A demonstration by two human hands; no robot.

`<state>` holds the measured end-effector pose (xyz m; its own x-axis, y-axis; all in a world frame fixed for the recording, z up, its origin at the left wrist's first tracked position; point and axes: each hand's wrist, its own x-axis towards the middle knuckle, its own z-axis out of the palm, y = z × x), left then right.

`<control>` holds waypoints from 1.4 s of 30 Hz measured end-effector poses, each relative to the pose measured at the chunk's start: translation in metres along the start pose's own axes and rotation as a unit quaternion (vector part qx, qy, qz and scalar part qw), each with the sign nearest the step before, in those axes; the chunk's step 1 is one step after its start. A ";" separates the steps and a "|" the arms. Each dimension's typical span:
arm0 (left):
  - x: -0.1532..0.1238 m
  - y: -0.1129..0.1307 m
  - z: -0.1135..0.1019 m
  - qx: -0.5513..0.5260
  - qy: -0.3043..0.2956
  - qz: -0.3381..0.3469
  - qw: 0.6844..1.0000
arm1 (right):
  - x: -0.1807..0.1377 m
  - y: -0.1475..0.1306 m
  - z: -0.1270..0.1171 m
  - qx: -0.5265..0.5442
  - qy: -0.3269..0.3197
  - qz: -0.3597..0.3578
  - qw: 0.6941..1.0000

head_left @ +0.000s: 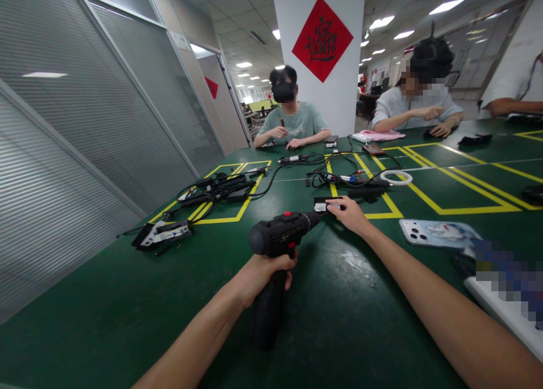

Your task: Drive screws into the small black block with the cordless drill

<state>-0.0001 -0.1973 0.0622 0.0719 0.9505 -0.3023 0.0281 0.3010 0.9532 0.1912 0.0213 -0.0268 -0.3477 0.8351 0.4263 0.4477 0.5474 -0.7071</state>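
Note:
My left hand (263, 279) is closed around the handle of a black cordless drill (275, 235) with red buttons. The drill's chuck points away and to the right, towards a small flat black piece with a white strip (321, 207). Thumb and fingers of my right hand (348, 215) grip that piece at its right end, just beyond the chuck. Whether the bit touches the piece is hard to make out.
Tangled black cables (216, 188) lie to the left, beside a black-and-white part (163, 233). More cables and a white ring (396, 177) lie further back. A phone (439, 233) rests at right on the green table (178, 304). Other people sit across.

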 end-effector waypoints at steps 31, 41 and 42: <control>-0.003 0.010 0.003 -0.005 0.008 -0.019 1.000 | 0.001 0.001 0.001 0.002 0.006 0.003 1.000; -0.002 0.006 0.001 0.008 -0.005 -0.001 1.000 | 0.000 0.003 0.001 0.008 0.008 0.001 1.000; -0.002 0.006 0.001 0.009 -0.008 -0.001 1.000 | 0.000 0.003 0.002 0.008 0.008 0.001 1.000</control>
<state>0.0005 -0.1973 0.0685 0.0870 0.9486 -0.3042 0.0470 0.3011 0.9524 0.1912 0.0234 -0.0299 -0.3329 0.8373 0.4337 0.4350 0.5444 -0.7172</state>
